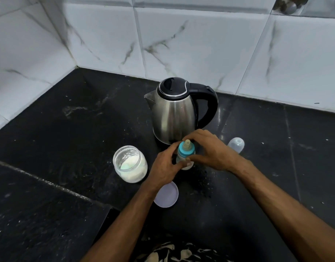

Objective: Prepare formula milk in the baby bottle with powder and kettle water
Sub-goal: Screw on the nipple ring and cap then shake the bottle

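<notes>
Cloth (pixel 174 251): patterned, black and cream, at the very bottom edge, nearest of all.
Counter (pixel 58 129): black stone, speckled with pale crumbs and smears, with a raised edge running across the left side.
Lid (pixel 167 195): round, pale lilac, flat on the counter, partly hidden under the left wrist.
Left hand (pixel 165 166): fingers curled round the lower body of the baby bottle, gripping it from the left.
Right hand (pixel 210 150): thumb and fingers pinched round the blue ring at the bottle top, reaching in from the right.
Baby bottle (pixel 185 150): upright on the counter between both hands, clear body with white inside at the bottom, blue ring and cream teat on top; most of the body hidden by fingers.
Powder jar (pixel 130 163): clear, open, white powder inside, just left of the left hand, not touching it.
Clear cap (pixel 236 145): small dome, behind the right hand, right of the kettle base.
Kettle (pixel 174 112): shiny steel, black lid closed, black handle to the right, spout to the left, right behind the bottle; its base partly blocked by the right hand.
Wall (pixel 200 44): white tiles with grey veins, behind the counter and on the left.
</notes>
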